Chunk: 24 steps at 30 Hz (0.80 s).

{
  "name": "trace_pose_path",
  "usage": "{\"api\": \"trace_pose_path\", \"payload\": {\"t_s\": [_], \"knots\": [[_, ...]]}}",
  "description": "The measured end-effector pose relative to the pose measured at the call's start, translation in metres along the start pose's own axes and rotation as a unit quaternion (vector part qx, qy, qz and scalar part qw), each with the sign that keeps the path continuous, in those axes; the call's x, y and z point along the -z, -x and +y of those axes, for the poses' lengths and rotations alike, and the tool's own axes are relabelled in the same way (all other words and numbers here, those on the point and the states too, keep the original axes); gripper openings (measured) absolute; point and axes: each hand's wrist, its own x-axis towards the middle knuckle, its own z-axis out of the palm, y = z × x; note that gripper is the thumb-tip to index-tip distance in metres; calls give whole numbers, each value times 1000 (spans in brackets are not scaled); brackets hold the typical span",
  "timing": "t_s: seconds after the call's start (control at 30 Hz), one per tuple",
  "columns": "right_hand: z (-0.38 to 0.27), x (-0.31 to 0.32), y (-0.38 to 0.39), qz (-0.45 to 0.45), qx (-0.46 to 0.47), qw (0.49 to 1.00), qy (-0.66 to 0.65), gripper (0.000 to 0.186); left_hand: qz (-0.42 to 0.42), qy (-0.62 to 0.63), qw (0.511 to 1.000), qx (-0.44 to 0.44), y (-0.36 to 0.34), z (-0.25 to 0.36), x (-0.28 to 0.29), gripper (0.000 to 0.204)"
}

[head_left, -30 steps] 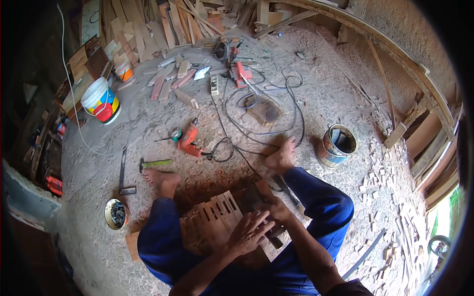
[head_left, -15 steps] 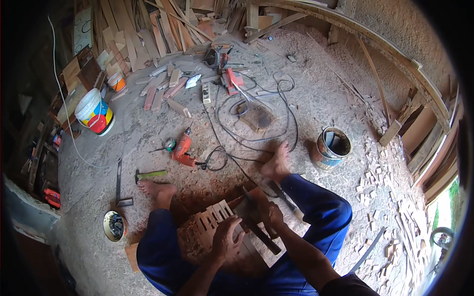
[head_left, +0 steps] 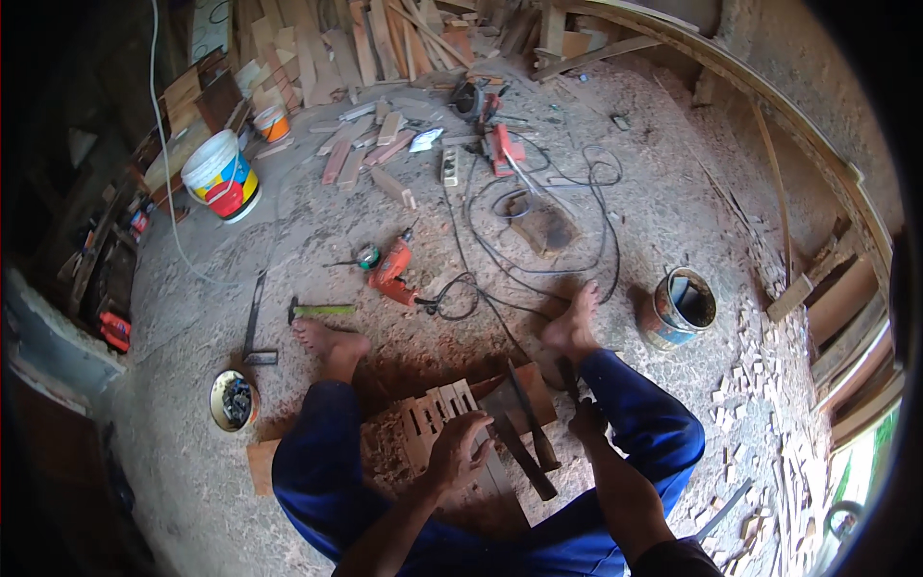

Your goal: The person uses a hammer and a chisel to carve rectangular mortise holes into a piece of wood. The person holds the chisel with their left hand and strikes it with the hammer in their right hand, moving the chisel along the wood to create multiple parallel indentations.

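My left hand (head_left: 460, 452) is open, its fingers loosely curved and apart, over a pale wooden piece with several slots cut in it (head_left: 433, 412). Closed round the near end of a long dark tool (head_left: 568, 379), my right hand (head_left: 588, 421) is beside my right leg; the tool's kind is unclear. Between my hands lie a narrow tool with a dark blade and a wooden handle (head_left: 544, 450) and a dark flat bar (head_left: 524, 464). Both rest across the wooden pieces between my legs.
A hammer with a green handle (head_left: 325, 310) and an orange drill (head_left: 391, 275) lie beyond my feet. Tins stand left (head_left: 252, 404) and right (head_left: 657, 325). Looping cables (head_left: 471, 240) and wood offcuts (head_left: 735, 380) cover parts of the floor.
My right hand has let go of the narrow wooden-handled tool, which now lies on the wood, and has moved right to the long dark tool. The whole view has shifted slightly.
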Motion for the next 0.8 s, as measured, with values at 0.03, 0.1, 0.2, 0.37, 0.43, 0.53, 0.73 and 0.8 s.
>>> {"api": "trace_pose_path", "payload": {"t_s": [0.03,0.1,0.2,0.37,0.43,0.53,0.73,0.8], "knots": [[4,2,2,15,-1,1000,-26,38,-6,7,1000,-3,-4,2,-6,40],[11,5,1,42,5,996,-78,31,-16,15,1000,-6,-10,5,-14,38],[29,14,0,96,126,971,-181,34,-46,1,997,-63,-21,18,-24,51],[-66,121,109,-154,89,683,-709,28,-46,31,986,-159,-35,43,-15,74],[-82,127,135,-174,98,574,-794,27,-20,51,973,-224,-45,55,-16,63],[-102,119,156,-257,145,496,-817,27,36,70,935,-345,-52,37,-4,49],[-93,53,112,-96,305,908,-270,50,223,293,926,-86,-72,31,96,25],[-91,31,122,4,305,938,-164,62,261,314,913,25,-74,15,117,24]]}}
